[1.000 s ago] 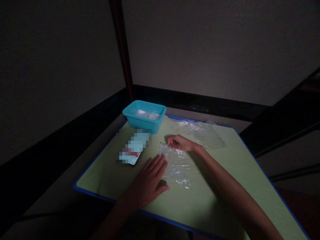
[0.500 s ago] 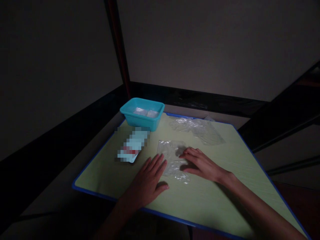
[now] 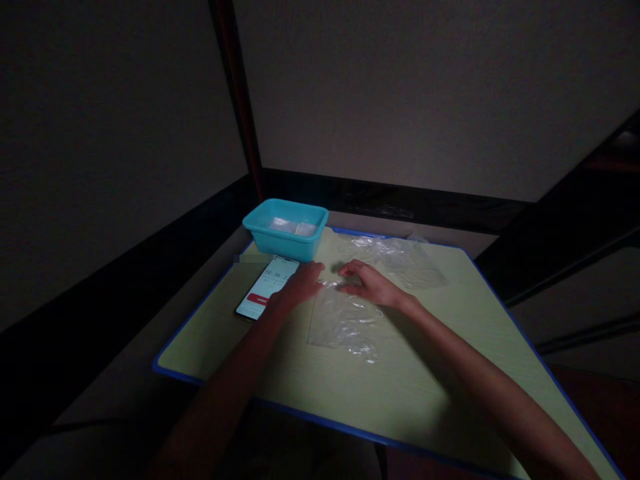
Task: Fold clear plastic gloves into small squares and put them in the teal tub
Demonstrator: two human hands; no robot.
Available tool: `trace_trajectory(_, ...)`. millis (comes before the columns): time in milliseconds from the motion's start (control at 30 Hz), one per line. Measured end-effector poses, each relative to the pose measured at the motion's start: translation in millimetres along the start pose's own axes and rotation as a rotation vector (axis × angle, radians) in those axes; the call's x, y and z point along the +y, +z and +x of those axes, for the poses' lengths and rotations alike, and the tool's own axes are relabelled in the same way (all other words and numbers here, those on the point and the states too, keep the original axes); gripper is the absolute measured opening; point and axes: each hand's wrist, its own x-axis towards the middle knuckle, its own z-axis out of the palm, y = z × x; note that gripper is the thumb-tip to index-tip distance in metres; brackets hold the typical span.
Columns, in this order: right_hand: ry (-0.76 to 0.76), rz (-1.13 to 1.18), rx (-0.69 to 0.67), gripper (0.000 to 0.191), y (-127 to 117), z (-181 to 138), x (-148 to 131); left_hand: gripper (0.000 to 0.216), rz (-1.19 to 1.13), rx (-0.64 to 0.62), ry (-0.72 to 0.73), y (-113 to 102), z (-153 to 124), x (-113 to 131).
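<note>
A clear plastic bag [image 3: 345,323] lies flat on the light green table [image 3: 430,373] with a blue edge. My left hand [image 3: 299,287] rests at the bag's far left corner, fingers curled onto it. My right hand [image 3: 369,283] is at the bag's far edge, fingers bent and pinching the plastic. The two hands sit close together at the bag's top. A phone [image 3: 267,288] with a lit timer screen lies just left of my left hand.
A teal plastic tub [image 3: 287,229] with pale contents stands at the table's far left. More crumpled clear plastic [image 3: 405,260] lies at the far side, behind my right hand. Dark walls and a dark post surround the table. The room is dim.
Both hands moved away from me to the bag's far edge; the left hand left the near table area. The bag now lies flatter and stretched toward me.
</note>
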Motion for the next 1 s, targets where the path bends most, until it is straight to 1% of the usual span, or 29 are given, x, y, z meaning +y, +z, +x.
trace_trajectory(100,0.001,0.013,-0.007,0.028,7,8,4,0.026,0.007,-0.045,-0.023,6,18,-8)
trace_trajectory(200,0.01,0.035,-0.02,0.029,11,14,8,0.031,-0.007,-0.1,-0.036,9,29,-10)
trace_trajectory(300,0.027,0.067,-0.029,0.029,13,19,11,0.032,-0.035,-0.127,-0.037,10,34,-11)
trace_trajectory(400,0.055,0.106,-0.03,0.03,15,23,13,0.03,-0.072,-0.115,-0.022,8,33,-11)
trace_trajectory(533,0.086,0.169,-0.036,0.028,19,28,15,0.016,-0.131,-0.047,0.014,2,27,-6)
trace_trajectory(633,0.105,0.219,-0.059,0.027,20,31,17,0.024,-0.171,-0.017,0.044,-3,23,-1)
trace_trajectory(833,0.133,0.309,-0.155,0.014,22,35,20,0.032,-0.178,0.034,0.055,-4,16,2)
trace_trajectory(900,0.142,0.326,-0.171,0.012,23,36,21,0.036,-0.154,0.078,0.049,-5,6,3)
trace_trajectory(1000,0.154,0.341,-0.177,0.011,25,38,21,0.037,-0.105,0.142,0.066,-6,-23,6)
